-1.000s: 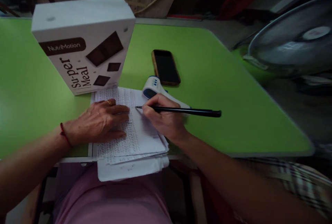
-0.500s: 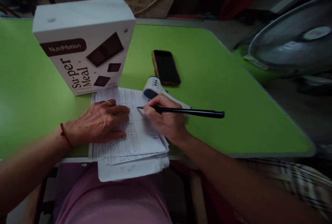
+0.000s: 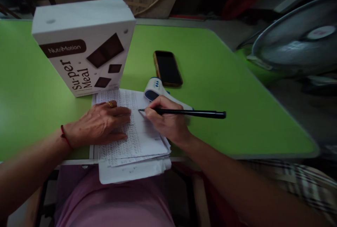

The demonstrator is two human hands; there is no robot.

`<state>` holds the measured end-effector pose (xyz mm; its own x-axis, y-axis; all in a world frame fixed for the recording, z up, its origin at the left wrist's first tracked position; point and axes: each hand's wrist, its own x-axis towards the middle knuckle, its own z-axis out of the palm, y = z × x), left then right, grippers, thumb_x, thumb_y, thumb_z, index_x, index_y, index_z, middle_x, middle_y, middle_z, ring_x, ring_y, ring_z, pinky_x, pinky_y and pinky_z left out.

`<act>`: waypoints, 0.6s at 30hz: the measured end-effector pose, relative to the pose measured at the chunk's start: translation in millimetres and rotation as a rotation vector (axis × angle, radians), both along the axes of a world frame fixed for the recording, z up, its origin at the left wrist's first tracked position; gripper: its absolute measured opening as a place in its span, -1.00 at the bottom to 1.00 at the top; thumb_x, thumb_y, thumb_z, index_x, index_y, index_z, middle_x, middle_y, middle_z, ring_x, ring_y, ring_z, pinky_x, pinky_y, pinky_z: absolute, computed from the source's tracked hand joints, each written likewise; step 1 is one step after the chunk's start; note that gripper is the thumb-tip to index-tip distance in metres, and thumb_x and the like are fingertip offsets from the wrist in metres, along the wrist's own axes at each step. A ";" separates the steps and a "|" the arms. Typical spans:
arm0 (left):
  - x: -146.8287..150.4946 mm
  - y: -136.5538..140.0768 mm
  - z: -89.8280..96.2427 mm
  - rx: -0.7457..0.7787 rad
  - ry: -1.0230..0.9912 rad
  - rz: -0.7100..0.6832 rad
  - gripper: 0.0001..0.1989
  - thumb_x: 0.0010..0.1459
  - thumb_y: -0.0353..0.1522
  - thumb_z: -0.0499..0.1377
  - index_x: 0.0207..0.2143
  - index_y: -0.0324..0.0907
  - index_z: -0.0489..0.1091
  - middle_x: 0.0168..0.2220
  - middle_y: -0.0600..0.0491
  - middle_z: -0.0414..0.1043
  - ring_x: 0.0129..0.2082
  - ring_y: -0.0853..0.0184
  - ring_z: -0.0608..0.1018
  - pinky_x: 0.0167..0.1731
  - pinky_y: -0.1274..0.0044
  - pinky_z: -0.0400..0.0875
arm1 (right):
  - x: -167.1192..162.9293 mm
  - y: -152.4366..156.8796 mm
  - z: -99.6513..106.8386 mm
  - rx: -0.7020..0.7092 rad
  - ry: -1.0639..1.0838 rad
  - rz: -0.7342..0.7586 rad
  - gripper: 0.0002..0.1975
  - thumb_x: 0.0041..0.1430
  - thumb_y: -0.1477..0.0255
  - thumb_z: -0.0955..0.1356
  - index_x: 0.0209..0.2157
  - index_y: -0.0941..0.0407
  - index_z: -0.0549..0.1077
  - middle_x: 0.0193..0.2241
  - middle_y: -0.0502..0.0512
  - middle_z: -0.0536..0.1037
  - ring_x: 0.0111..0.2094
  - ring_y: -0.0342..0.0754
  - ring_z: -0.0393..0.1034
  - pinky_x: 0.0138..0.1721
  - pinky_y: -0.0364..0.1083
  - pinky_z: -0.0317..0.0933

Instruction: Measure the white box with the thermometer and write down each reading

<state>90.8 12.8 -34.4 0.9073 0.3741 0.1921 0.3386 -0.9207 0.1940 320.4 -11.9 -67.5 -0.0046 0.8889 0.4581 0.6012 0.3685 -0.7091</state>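
black pen [image 3: 189, 113] crosswise; nib [image 3: 141, 110] leftward

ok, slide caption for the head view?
Right hand holds a black pen at a handwritten page, left hand resting on it; white box standing beyond.

The pen [image 3: 195, 113] is all black, and the paper [image 3: 147, 139] is white, partly covered with rows of dark handwriting. The box [image 3: 85, 58] is white too, with brown print and brown shapes. I see also a green table [image 3: 237, 114] with a greyish edge. The phone [image 3: 168, 68] has a black screen and a brown case; the thermometer [image 3: 154, 86] is white with blue dots and trim. The bracelet [image 3: 63, 135] is red, the ring [image 3: 110, 104] golden, the shirt [image 3: 116, 206] pink, and the cloth [image 3: 305, 183] plaid in black and white.
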 end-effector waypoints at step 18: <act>-52.6 15.3 36.6 0.607 -0.761 0.496 -0.62 0.21 -0.14 0.24 -0.01 -0.02 0.22 -0.08 0.03 0.30 0.08 0.06 0.38 0.17 0.04 0.10 | 19.4 0.3 -1.5 0.389 -0.686 0.190 -0.67 0.32 0.62 0.20 -0.10 0.10 0.54 -0.29 0.15 0.56 -0.29 -0.01 0.46 -0.26 -0.02 0.38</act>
